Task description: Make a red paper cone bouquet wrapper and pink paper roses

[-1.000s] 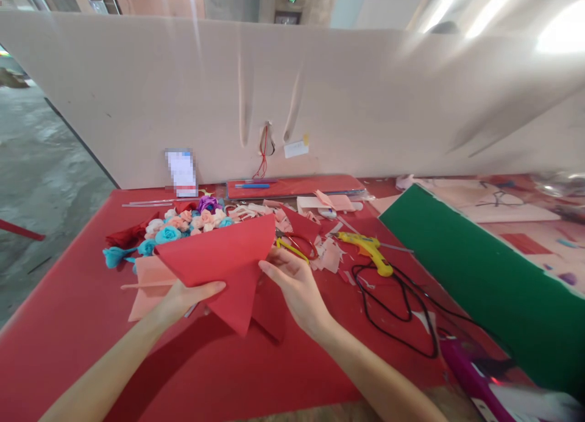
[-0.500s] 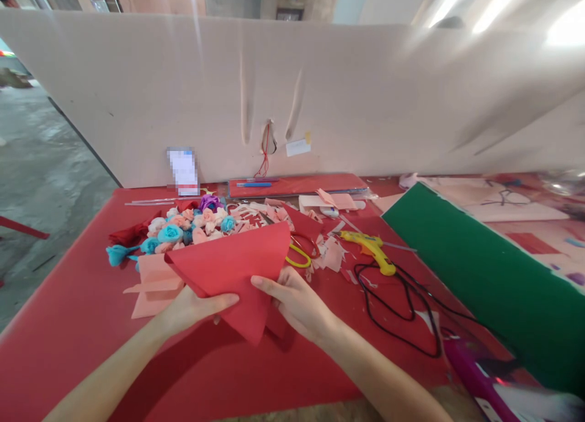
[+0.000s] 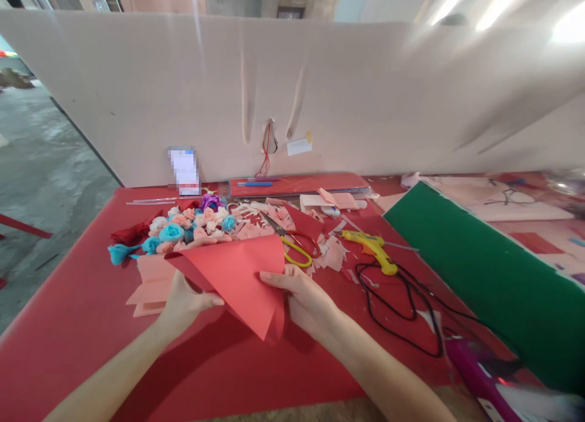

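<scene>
A sheet of red paper (image 3: pixel 242 276), curled into a loose cone with its point downward, is held between both hands above the red-covered table (image 3: pixel 219 379). My left hand (image 3: pixel 189 297) grips its left side, thumb in front and fingers behind, with some fingertips showing over the top edge. On the right edge, my right hand (image 3: pixel 306 294) pinches the paper with the thumb on the front. Folded pink paper (image 3: pixel 148 282) lies beside my left hand. Just beyond the red sheet are scissors (image 3: pixel 295 248) with yellow and red handles, among pink paper scraps (image 3: pixel 333 254).
Paper roses (image 3: pixel 171 233) are heaped at the back left. A yellow glue gun (image 3: pixel 375 245) with a coiled black cord lies at the right, near a green board (image 3: pixel 484 276). A white partition (image 3: pixel 365 105) stands behind, with a phone (image 3: pixel 185 171) against it.
The red sheet has curled into more of a cone. My left thumb has slid left along it, and my left fingers now show over the top. More of the scissors is visible.
</scene>
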`<state>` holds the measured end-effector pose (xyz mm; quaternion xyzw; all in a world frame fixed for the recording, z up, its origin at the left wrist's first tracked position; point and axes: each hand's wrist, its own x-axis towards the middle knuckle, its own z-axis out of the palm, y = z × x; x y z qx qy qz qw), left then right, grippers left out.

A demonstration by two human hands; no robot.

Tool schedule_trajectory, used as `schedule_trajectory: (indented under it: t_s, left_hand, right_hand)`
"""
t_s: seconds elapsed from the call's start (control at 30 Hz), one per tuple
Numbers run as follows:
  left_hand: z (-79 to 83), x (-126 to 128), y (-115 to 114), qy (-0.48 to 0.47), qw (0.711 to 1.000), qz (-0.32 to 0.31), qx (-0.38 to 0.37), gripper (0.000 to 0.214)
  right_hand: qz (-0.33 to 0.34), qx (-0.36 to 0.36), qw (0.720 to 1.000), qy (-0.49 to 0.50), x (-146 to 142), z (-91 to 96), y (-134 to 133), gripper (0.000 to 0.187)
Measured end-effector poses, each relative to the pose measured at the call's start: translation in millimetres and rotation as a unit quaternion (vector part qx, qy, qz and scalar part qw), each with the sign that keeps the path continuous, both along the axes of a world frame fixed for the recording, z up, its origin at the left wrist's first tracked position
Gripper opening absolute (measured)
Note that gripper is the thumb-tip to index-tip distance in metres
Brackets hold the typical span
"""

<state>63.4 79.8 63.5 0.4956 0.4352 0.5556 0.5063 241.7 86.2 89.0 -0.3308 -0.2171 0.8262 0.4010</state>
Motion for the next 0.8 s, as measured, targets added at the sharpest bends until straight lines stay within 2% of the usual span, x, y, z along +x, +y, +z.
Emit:
schedule_trajectory:
  t_s: [0.1, 0.13, 0.17, 0.23, 0.3, 0.37, 0.43, 0.5, 0.53, 0.6, 0.67, 0.8]
  left_hand:
    - [0.6, -0.9, 4.5, 0.051, 0.998, 0.036, 0.018, 0.08]
    - [1.8, -5.0, 7.3, 0.072, 0.997, 0.027, 0.027, 0.082]
    - [3.6, -11.2, 10.6, 0.09, 0.995, 0.007, 0.041, 0.085]
    - [9.7, -27.0, 17.1, 0.117, 0.984, -0.103, 0.082, 0.085]
    - [19.2, -40.9, 20.3, 0.171, 0.955, -0.216, 0.109, 0.078]
    - [29.6, -45.0, 17.4, 0.281, 0.915, -0.277, 0.081, 0.087]
    - [36.0, -37.0, 9.8, 0.415, 0.872, -0.249, 0.07, 0.101]
    - [34.4, -21.3, 1.4, 0.507, 0.828, -0.226, 0.079, 0.114]
    - [30.3, -12.9, -1.9, 0.526, 0.816, -0.224, 0.089, 0.112]
    - [16.8, 0.3, -5.4, 0.536, 0.813, -0.184, 0.138, 0.102]
    - [-0.2, 6.7, -5.2, 0.535, 0.812, -0.154, 0.175, 0.103]
    - [-27.0, 5.5, 0.4, 0.531, 0.78, -0.118, 0.31, 0.107]
  right_hand:
    - [-0.002, 0.007, 1.0, -0.022, 1.8, 0.2, 1.1, 0.02]
    - [-0.001, 0.017, 0.999, -0.033, 3.6, 1.1, 1.6, 0.02]
    - [0.003, 0.032, 0.998, -0.048, 6.3, 2.6, 2.0, 0.02]
    - [0.017, 0.091, 0.989, -0.112, 13.6, 6.9, 2.7, 0.019]
    - [0.02, 0.177, 0.955, -0.238, 21.1, 11.4, 2.7, 0.028]
    - [0.023, 0.262, 0.888, -0.377, 25.4, 13.8, 1.2, 0.045]
    - [0.035, 0.326, 0.822, -0.466, 24.8, 13.3, -1.9, 0.049]
    - [0.056, 0.37, 0.781, -0.5, 20.1, 10.9, -6.6, 0.047]
    - [0.067, 0.384, 0.768, -0.508, 17.0, 9.7, -9.4, 0.046]
    - [0.087, 0.4, 0.755, -0.513, 11.0, 8.2, -15.5, 0.044]
    - [0.094, 0.413, 0.745, -0.516, 6.6, 8.6, -21.3, 0.045]
    - [0.103, 0.425, 0.729, -0.527, 2.5, 9.9, -28.5, 0.043]
